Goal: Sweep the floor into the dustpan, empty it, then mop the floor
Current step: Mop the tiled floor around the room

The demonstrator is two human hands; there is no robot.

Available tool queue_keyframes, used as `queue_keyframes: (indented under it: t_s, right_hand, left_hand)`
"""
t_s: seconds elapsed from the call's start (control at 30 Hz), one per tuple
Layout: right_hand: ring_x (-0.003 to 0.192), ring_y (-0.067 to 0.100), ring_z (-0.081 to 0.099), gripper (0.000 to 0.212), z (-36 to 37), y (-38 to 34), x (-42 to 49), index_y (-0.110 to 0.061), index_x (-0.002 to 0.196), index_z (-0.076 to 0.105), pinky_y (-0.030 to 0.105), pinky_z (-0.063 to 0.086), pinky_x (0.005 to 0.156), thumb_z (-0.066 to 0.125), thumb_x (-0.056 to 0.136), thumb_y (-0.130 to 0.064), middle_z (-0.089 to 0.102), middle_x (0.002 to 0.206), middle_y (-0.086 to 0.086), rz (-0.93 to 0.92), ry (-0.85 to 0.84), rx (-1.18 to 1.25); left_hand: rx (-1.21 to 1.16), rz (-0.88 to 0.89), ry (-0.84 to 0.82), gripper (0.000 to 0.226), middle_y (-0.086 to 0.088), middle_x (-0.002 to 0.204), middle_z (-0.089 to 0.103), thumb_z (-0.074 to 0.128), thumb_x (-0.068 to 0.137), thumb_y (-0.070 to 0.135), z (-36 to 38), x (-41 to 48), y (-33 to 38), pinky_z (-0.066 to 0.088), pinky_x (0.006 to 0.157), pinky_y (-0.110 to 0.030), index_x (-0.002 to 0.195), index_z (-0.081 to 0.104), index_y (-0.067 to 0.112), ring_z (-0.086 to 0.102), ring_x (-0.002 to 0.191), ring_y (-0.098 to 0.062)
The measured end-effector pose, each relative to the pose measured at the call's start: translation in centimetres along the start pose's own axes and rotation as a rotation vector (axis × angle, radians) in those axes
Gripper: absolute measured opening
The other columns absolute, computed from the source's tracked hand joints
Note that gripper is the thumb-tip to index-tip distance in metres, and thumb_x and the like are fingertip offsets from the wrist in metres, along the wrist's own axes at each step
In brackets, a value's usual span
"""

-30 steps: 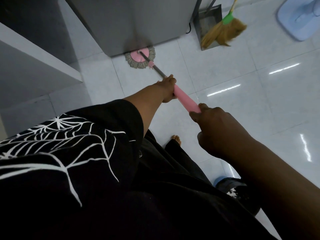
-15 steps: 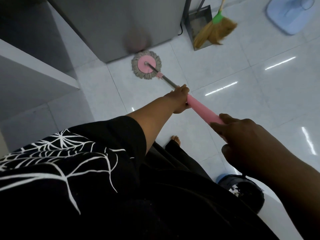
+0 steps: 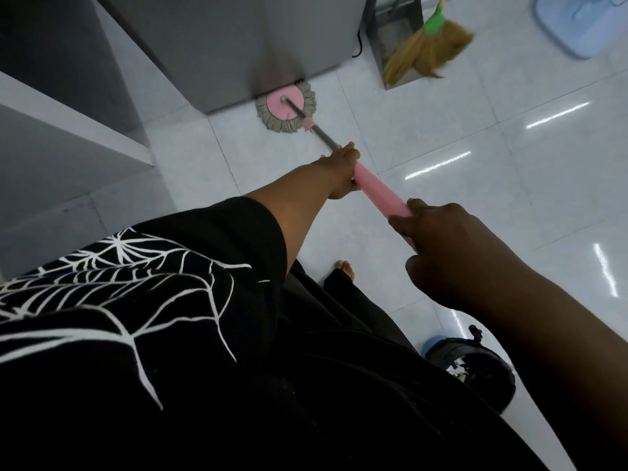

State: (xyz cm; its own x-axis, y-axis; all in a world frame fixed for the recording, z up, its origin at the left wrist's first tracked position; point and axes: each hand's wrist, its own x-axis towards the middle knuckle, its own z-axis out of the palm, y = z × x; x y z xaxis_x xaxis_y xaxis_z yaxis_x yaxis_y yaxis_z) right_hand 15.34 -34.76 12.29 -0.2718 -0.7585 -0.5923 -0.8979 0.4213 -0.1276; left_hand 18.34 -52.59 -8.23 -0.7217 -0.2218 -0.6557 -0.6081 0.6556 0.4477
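A round mop head (image 3: pixel 287 108) with a pink disc and grey fringe lies flat on the white tiled floor (image 3: pixel 475 205), touching the base of a grey cabinet (image 3: pixel 217 45). Its metal pole runs back into a pink handle (image 3: pixel 380 195). My left hand (image 3: pixel 341 169) grips the top of the pink handle. My right hand (image 3: pixel 438 232) grips its lower end, closer to me. A straw broom (image 3: pixel 426 54) with a green collar leans in a grey metal dustpan (image 3: pixel 394 39) at the top right.
A grey shelf unit (image 3: pixel 68 137) stands at the left. A pale blue fan base (image 3: pixel 584 22) sits in the top right corner. My bare foot (image 3: pixel 345 268) shows below the handle, and a dark bin with a blue rim (image 3: pixel 472 368) stands at the lower right.
The mop head was pulled back from the cabinet half a second ago and has now been pushed forward against its base again. Both hands kept their grip on the handle.
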Motion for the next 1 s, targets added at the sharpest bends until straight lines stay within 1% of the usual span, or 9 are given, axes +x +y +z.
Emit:
queue_keyframes:
  t_s: [0.1, 0.2, 0.3, 0.43, 0.53, 0.63, 0.7, 0.8, 1.0]
  right_hand:
    - [0.077, 0.020, 0.055, 0.047, 0.2, -0.8, 1.7, -0.015, 0.129, 0.056, 0.024, 0.046, 0.074, 0.063, 0.082, -0.016, 0.058, 0.117, 0.007, -0.003, 0.001, 0.004]
    - [0.075, 0.021, 0.053, 0.044, 0.5, -1.1, 2.6, -0.013, 0.126, 0.056, 0.027, 0.048, 0.075, 0.061, 0.082, -0.015, 0.056, 0.114, 0.008, 0.002, 0.004, 0.022]
    - [0.078, 0.021, 0.056, 0.045, 0.8, -0.8, 2.2, -0.013, 0.128, 0.054, 0.028, 0.050, 0.079, 0.062, 0.084, -0.017, 0.055, 0.117, 0.008, 0.009, -0.016, 0.042]
    - [0.081, 0.022, 0.059, 0.045, 0.7, 0.2, 0.9, -0.015, 0.130, 0.053, 0.026, 0.048, 0.074, 0.058, 0.086, -0.013, 0.054, 0.123, 0.008, 0.018, -0.012, 0.042]
    - [0.073, 0.020, 0.053, 0.047, 0.4, 1.6, -0.4, -0.019, 0.131, 0.053, 0.022, 0.040, 0.065, 0.054, 0.084, -0.009, 0.055, 0.120, 0.006, 0.031, 0.000, 0.038]
    - [0.071, 0.020, 0.051, 0.049, 0.1, 3.2, -2.3, -0.023, 0.130, 0.053, 0.019, 0.034, 0.062, 0.053, 0.083, -0.010, 0.055, 0.124, 0.002, 0.055, -0.012, 0.031]
    - [0.071, 0.021, 0.054, 0.050, -0.1, 4.0, -3.5, -0.024, 0.127, 0.056, 0.020, 0.036, 0.060, 0.054, 0.080, -0.008, 0.056, 0.124, 0.002, 0.072, -0.022, 0.044]
    - [0.082, 0.025, 0.063, 0.052, -0.2, 4.6, -4.2, -0.024, 0.127, 0.058, 0.024, 0.045, 0.065, 0.056, 0.078, -0.007, 0.056, 0.128, 0.002, 0.094, -0.041, 0.050]
    - [0.083, 0.025, 0.064, 0.050, -0.7, 5.7, -2.7, -0.021, 0.128, 0.059, 0.023, 0.045, 0.069, 0.061, 0.079, -0.008, 0.061, 0.123, 0.004, 0.085, -0.022, 0.070]
  left_hand:
    - [0.025, -0.049, -0.017, 0.075, -0.005, 0.163, -0.008, 0.056, 0.095, 0.033, -1.0, 1.0, -0.9, 0.013, 0.119, -0.048, 0.153, 0.012, 0.012, 0.001, 0.149, -0.033]
    - [0.052, -0.060, -0.038, 0.076, -0.006, 0.163, -0.009, 0.056, 0.095, 0.032, -1.4, 1.5, -1.4, 0.014, 0.119, -0.048, 0.153, 0.012, 0.011, 0.000, 0.150, -0.032]
    - [0.048, -0.057, -0.052, 0.076, -0.005, 0.162, -0.012, 0.057, 0.095, 0.031, -1.1, 1.7, -1.2, 0.020, 0.119, -0.046, 0.153, 0.011, 0.011, 0.004, 0.150, -0.030]
    - [0.014, -0.053, -0.055, 0.076, -0.004, 0.162, -0.013, 0.057, 0.095, 0.031, -0.4, 1.7, -0.1, 0.024, 0.117, -0.045, 0.153, 0.011, 0.011, 0.005, 0.150, -0.029]
    - [-0.007, -0.021, -0.049, 0.075, -0.004, 0.163, -0.009, 0.057, 0.094, 0.033, 0.0, 1.5, 1.5, 0.025, 0.117, -0.045, 0.152, 0.014, 0.011, 0.010, 0.149, -0.030]
    - [-0.027, 0.013, -0.041, 0.074, -0.005, 0.163, -0.006, 0.058, 0.094, 0.035, 0.9, 1.3, 3.6, 0.029, 0.114, -0.044, 0.150, 0.017, 0.011, 0.020, 0.146, -0.031]
    - [-0.039, 0.035, -0.041, 0.073, -0.005, 0.163, -0.005, 0.058, 0.094, 0.035, 1.6, 1.2, 4.9, 0.029, 0.114, -0.043, 0.150, 0.017, 0.011, 0.023, 0.145, -0.031]
    - [-0.051, 0.044, -0.034, 0.073, -0.005, 0.163, -0.004, 0.058, 0.093, 0.037, 2.3, 1.4, 5.9, 0.029, 0.113, -0.043, 0.150, 0.018, 0.012, 0.024, 0.145, -0.032]
    - [-0.035, 0.054, -0.021, 0.071, -0.006, 0.163, -0.004, 0.055, 0.094, 0.039, 1.5, 2.6, 5.6, 0.032, 0.111, -0.046, 0.149, 0.019, 0.012, 0.028, 0.142, -0.033]
